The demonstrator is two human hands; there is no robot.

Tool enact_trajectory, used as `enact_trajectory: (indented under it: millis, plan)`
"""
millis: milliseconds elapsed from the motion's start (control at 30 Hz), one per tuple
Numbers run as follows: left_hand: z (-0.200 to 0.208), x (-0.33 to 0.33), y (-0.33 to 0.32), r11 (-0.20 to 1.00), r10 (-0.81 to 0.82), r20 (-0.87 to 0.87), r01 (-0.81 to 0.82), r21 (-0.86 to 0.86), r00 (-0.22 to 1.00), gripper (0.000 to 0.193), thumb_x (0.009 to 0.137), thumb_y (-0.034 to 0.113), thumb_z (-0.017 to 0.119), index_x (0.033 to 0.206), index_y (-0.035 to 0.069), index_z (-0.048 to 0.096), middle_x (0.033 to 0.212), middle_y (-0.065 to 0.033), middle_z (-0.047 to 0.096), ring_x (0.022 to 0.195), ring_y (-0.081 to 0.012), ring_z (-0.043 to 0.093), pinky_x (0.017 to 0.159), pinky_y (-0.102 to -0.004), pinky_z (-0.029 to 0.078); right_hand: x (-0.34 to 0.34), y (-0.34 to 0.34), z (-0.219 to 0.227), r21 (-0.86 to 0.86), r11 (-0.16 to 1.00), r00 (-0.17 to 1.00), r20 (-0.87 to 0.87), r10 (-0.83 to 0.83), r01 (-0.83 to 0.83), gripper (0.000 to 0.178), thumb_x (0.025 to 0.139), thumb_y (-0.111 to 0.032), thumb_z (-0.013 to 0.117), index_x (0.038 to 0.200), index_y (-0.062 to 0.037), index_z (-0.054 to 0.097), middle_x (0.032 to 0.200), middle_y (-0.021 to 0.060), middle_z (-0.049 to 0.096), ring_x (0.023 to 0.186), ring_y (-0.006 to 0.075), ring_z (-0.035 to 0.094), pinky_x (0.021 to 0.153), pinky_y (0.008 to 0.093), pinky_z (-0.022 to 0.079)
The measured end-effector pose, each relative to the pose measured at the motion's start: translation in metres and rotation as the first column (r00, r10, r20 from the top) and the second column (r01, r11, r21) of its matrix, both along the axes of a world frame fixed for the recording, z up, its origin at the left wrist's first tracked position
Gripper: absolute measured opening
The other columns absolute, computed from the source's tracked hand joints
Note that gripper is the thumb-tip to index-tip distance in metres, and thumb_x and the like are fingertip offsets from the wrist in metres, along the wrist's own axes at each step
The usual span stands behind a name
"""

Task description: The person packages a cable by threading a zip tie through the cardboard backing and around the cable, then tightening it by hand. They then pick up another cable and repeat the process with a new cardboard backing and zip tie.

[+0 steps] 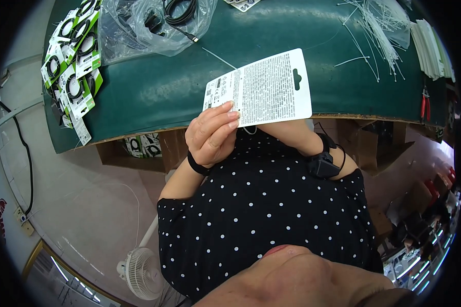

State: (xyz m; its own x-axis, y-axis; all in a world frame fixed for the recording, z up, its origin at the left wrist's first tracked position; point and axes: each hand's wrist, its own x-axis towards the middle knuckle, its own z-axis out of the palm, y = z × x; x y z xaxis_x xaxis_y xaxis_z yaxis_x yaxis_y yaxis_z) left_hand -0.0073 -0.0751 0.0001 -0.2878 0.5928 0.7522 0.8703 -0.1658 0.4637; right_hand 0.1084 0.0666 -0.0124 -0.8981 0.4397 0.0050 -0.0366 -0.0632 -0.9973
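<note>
A white cardboard hang card (271, 87) with a peg slot and dense print on its face is held up over the table's near edge. My left hand (213, 134) is closed on the card's lower left, fingers lying on the printed side. Behind the card my right hand is hidden; only its forearm (292, 135) shows, coming from the right with a black device strapped on it. A thin white cable tie (217, 58) sticks out past the card's upper left edge. Below the card a small white loop (250, 130) shows.
Packaged black cables on green-and-white cards (74, 66) pile up at the table's left. Beside them lies a clear plastic bag (138, 30) with cables. Loose white cable ties (376, 30), stacked cards (429, 48) and red-handled pliers (425, 105) are at the right. Cardboard boxes (174, 148) stand below.
</note>
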Motion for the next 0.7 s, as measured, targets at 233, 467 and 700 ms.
enact_trajectory:
  millis: [233, 467, 700]
  plan:
    - [-0.0026, 0.0015, -0.0009, 1.000, 0.006, 0.004, -0.006, 0.015, 1.000, 0.025, 0.072, -0.006, 0.071, 0.095, 0.001, 0.062, 0.095, -0.0109, 0.067, 0.093, -0.0290, 0.068, 0.072, -0.0344, 0.057, 0.0020, -0.0020, 0.0043, -0.006, 1.000, 1.000, -0.014, -0.016, 0.016, 0.030, 0.079, -0.008, 0.072, 0.107, -0.0022, 0.066, 0.100, 0.0072, 0.070, 0.090, 0.0139, 0.066, 0.076, 0.0269, 0.052]
    - [-0.0007, 0.0030, -0.0021, 1.000, -0.010, 0.017, 0.010, 0.010, 1.000, 0.028, 0.073, -0.005, 0.071, 0.098, 0.002, 0.061, 0.097, -0.0115, 0.067, 0.094, -0.0292, 0.067, 0.075, -0.0357, 0.057, 0.0011, -0.0029, 0.0019, -0.035, 0.999, 1.000, 0.011, -0.022, 0.022, 0.027, 0.079, -0.008, 0.071, 0.105, -0.0017, 0.067, 0.098, 0.0074, 0.070, 0.087, 0.0126, 0.066, 0.072, 0.0262, 0.052]
    - [-0.0001, 0.0038, -0.0019, 1.000, -0.021, 0.017, 0.021, 0.013, 1.000, 0.028, 0.073, -0.006, 0.070, 0.098, 0.002, 0.062, 0.098, -0.0114, 0.067, 0.095, -0.0294, 0.067, 0.075, -0.0358, 0.057, 0.0024, -0.0032, 0.0032, -0.053, 0.998, 1.000, -0.001, -0.025, 0.025, 0.027, 0.080, -0.008, 0.072, 0.105, -0.0019, 0.066, 0.098, 0.0071, 0.070, 0.086, 0.0137, 0.066, 0.072, 0.0268, 0.052]
